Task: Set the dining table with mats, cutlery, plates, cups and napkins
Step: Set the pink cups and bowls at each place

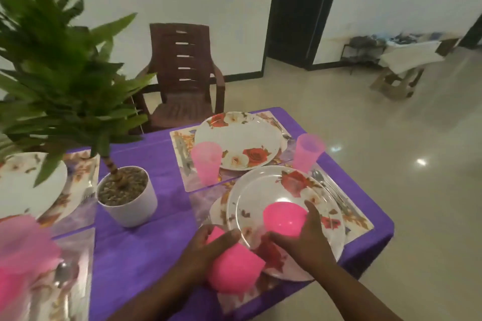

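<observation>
Left hand (208, 242): fingers curled round pink cup (234, 271), at near floral plate's (287, 190) left rim. Right hand (300, 237): fingers wrapped round second pink cup (284, 219), over that plate. Cutlery (331, 190) right of plate, blurred.

Both forearms reach in from the bottom edge, bare, angled toward each other. Left hand (208, 242) has fingers curled round a pink cup (234, 266). Right hand (302, 237) grips another pink cup (284, 219), thumb up along its side.
</observation>
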